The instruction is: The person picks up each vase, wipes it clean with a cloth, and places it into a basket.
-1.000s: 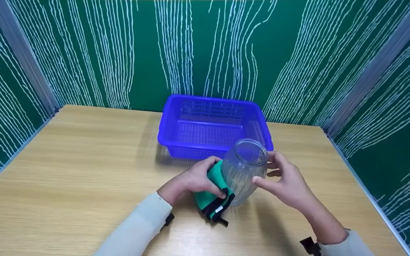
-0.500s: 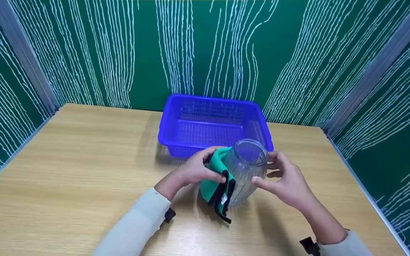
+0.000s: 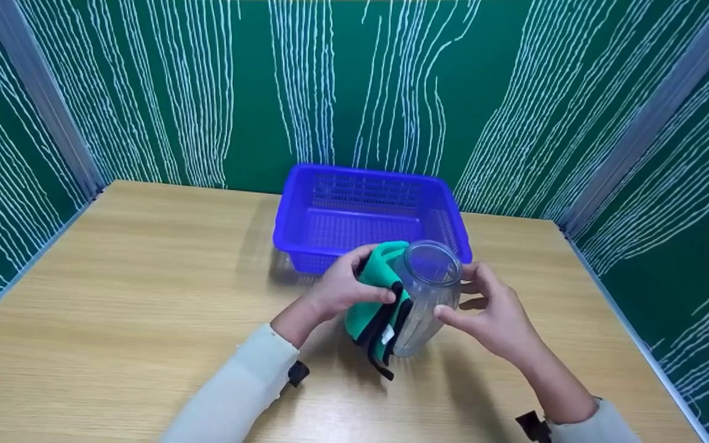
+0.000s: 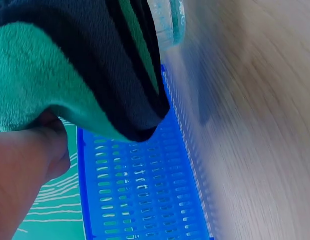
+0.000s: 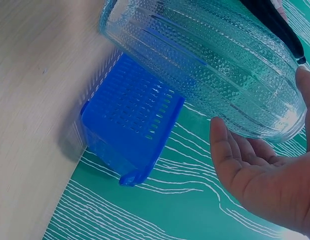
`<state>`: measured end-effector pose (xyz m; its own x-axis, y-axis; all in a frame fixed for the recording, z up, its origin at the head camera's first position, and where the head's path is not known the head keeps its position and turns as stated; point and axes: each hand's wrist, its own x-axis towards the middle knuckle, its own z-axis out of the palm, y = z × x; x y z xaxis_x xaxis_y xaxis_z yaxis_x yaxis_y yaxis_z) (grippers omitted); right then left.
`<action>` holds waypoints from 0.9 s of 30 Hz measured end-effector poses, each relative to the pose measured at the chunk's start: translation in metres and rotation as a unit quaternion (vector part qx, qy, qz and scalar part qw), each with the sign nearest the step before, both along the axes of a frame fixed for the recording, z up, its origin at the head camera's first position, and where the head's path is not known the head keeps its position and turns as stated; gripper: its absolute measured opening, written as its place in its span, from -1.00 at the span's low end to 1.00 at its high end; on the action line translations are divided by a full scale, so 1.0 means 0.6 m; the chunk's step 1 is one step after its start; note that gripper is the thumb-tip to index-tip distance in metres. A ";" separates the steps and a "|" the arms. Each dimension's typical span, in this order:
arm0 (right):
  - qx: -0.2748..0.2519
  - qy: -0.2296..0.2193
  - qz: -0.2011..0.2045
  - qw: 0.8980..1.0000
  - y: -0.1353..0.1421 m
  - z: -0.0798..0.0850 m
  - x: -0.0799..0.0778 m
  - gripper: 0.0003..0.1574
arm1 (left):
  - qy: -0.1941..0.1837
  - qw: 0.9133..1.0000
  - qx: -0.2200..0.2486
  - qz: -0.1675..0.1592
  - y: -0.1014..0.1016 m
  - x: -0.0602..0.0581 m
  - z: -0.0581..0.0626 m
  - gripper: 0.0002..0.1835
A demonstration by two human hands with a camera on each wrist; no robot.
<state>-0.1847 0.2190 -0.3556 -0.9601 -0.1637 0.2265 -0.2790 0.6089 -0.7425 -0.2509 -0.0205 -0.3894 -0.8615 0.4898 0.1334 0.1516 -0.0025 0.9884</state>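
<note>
The glass jar (image 3: 426, 315) was just in front of the blue basket (image 3: 354, 229), by its near right corner, pretty much upright, mouth up, long axis close to vertical. The right hand (image 3: 497, 321) had thumb and fingers curved round it; the left hand (image 3: 337, 290) gripped a bunched green cloth (image 3: 364, 319) against its side.

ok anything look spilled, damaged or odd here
Nothing stands out: the glass jar shows no visible crack, the green cloth is bunched in the left hand, and no spill shows on the table.
</note>
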 end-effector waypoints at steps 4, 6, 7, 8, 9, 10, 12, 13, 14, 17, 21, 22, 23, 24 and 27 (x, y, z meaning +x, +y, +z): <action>0.000 0.000 -0.003 1.000 0.002 -0.002 -0.001 -0.24 | 0.001 1.000 0.004 0.014 0.004 0.003 0.006 -0.20; 0.001 -0.002 -0.006 1.000 0.003 -0.003 -0.001 -0.24 | 0.003 1.000 0.003 0.023 0.006 0.005 0.012 -0.21; 0.001 -0.003 -0.007 1.000 0.003 -0.003 -0.001 -0.23 | 0.003 1.000 0.000 0.028 0.007 0.007 0.014 -0.22; 0.001 -0.005 -0.008 1.000 0.003 -0.002 -0.001 -0.23 | 0.003 1.000 0.000 0.030 0.007 0.009 0.017 -0.23; 0.000 -0.006 -0.009 1.000 0.002 -0.002 -0.001 -0.23 | 0.002 1.000 0.000 0.030 0.008 0.011 0.020 -0.23; 0.000 -0.008 -0.009 1.000 0.002 -0.002 -0.001 -0.23 | 0.004 1.000 0.000 0.028 0.009 0.014 0.024 -0.24; -0.001 -0.008 -0.008 1.000 0.002 -0.001 0.000 -0.22 | 0.010 1.000 0.006 0.015 0.010 0.022 0.033 -0.24; -0.002 -0.008 -0.008 1.000 0.001 -0.001 -0.001 -0.22 | 0.012 1.000 0.009 0.007 0.010 0.026 0.037 -0.24; -0.003 -0.007 -0.008 1.000 0.001 -0.001 -0.001 -0.22 | 0.015 1.000 0.011 -0.004 0.010 0.029 0.041 -0.24; -0.004 -0.006 -0.008 1.000 0.000 -0.002 -0.002 -0.23 | 0.019 0.999 0.010 -0.030 0.010 0.036 0.048 -0.24; -0.006 -0.001 -0.005 1.000 0.000 -0.002 -0.001 -0.24 | 0.021 0.999 0.017 -0.047 0.013 0.027 0.032 -0.22; -0.006 0.000 -0.004 1.000 0.000 -0.002 0.000 -0.25 | 0.023 0.998 0.020 -0.049 0.014 0.021 0.024 -0.21; -0.007 -0.001 -0.004 1.000 -0.003 0.004 0.004 -0.25 | 0.023 0.998 0.023 -0.050 0.015 0.015 0.015 -0.20; -0.007 -0.002 -0.003 1.000 -0.007 0.009 0.008 -0.25 | 0.023 0.998 0.023 -0.049 0.016 0.010 0.007 -0.19; -0.007 -0.004 -0.002 1.000 -0.006 0.009 0.008 -0.25 | 0.020 0.998 0.024 -0.052 0.017 0.000 -0.010 -0.16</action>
